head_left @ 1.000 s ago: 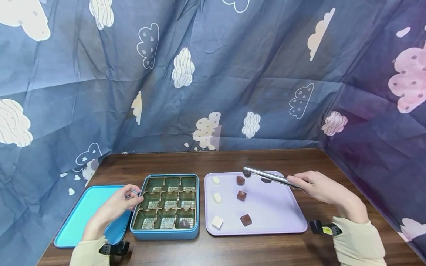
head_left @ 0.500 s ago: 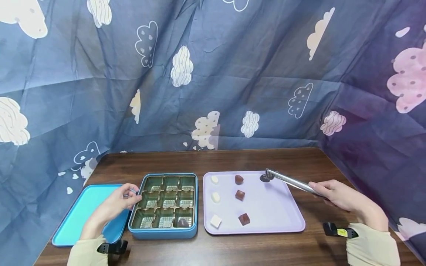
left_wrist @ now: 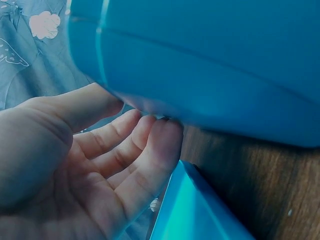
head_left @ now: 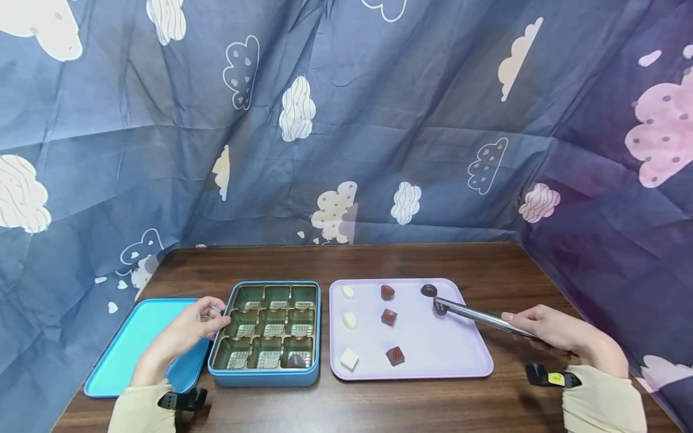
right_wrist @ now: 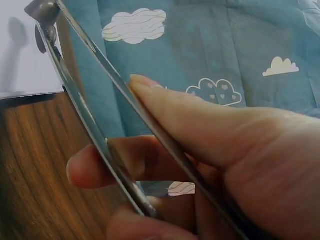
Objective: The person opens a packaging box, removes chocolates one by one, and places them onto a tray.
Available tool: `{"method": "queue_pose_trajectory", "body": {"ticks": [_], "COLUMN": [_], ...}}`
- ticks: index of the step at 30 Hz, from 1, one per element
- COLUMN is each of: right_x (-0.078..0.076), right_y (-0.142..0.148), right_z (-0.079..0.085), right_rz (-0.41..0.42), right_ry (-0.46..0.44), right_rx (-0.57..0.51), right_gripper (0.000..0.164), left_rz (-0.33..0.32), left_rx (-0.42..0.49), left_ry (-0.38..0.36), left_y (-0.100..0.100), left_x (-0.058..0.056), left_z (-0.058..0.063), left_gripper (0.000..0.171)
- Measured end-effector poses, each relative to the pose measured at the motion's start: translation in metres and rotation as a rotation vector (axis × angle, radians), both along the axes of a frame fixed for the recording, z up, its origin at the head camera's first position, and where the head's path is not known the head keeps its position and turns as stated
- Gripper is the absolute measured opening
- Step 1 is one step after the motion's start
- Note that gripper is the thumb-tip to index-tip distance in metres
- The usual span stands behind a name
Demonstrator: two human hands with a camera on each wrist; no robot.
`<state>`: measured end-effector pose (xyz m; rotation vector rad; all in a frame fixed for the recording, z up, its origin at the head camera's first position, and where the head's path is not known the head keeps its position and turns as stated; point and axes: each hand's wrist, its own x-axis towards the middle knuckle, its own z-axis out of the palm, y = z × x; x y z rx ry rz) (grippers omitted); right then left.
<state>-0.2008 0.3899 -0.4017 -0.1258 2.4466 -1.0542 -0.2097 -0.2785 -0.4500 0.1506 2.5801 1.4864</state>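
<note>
My right hand (head_left: 552, 328) grips metal tongs (head_left: 482, 316) between thumb and fingers. Their tips hold a dark chocolate (head_left: 440, 308) close over the lilac tray (head_left: 444, 355), just in front of another dark chocolate (head_left: 429, 290). On the tray's left half lie brown chocolates (head_left: 388, 317) in one column and white ones (head_left: 349, 320) in another. My left hand (head_left: 192, 328) holds the left rim of a blue box (head_left: 265, 377), its thumb and fingertips right at the edge in the left wrist view. One dark chocolate (head_left: 296, 361) sits in the insert's front right compartment.
A bright blue lid (head_left: 130, 349) lies left of the box, partly under my left forearm. The dark wooden table (head_left: 346, 412) carries everything. A patterned cloth (head_left: 346, 138) hangs behind the table and along its sides.
My right hand moved the tongs and their dark chocolate right across the tray's back, then a little toward me. The left hand stays at the box rim.
</note>
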Motion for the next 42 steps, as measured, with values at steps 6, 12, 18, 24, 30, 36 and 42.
{"method": "queue_pose_trajectory", "body": {"ticks": [6, 12, 18, 24, 30, 36, 42], "right_x": [-0.002, -0.001, 0.005, 0.014, 0.022, 0.026, 0.03], "right_y": [-0.007, -0.013, -0.015, -0.02, -0.023, -0.035, -0.079], "right_z": [-0.003, -0.002, 0.004, 0.016, 0.033, 0.049, 0.061], "right_rz": [0.029, 0.044, 0.014, -0.104, -0.09, 0.003, 0.08], "right_ry": [-0.006, 0.016, 0.04, 0.066, 0.162, 0.303, 0.534], "right_rx": [0.008, 0.055, 0.097, 0.16, 0.369, 0.466, 0.481], "right_gripper": [0.054, 0.055, 0.051, 0.043, 0.043, 0.044, 0.034], "left_rz": [-0.01, -0.008, -0.013, -0.025, -0.015, -0.012, -0.004], "left_rx": [0.017, 0.023, 0.006, 0.012, 0.0, -0.007, 0.014], "left_ry": [0.012, 0.012, 0.011, 0.022, 0.007, 0.001, -0.012], "left_y": [-0.001, 0.001, 0.003, 0.004, 0.005, 0.003, 0.0], "left_x": [0.0, -0.001, -0.003, -0.004, -0.006, -0.004, -0.001], "left_z": [-0.001, -0.001, 0.002, 0.004, 0.004, 0.001, -0.001], "left_gripper": [0.036, 0.035, 0.034, 0.034, 0.034, 0.036, 0.035]}}
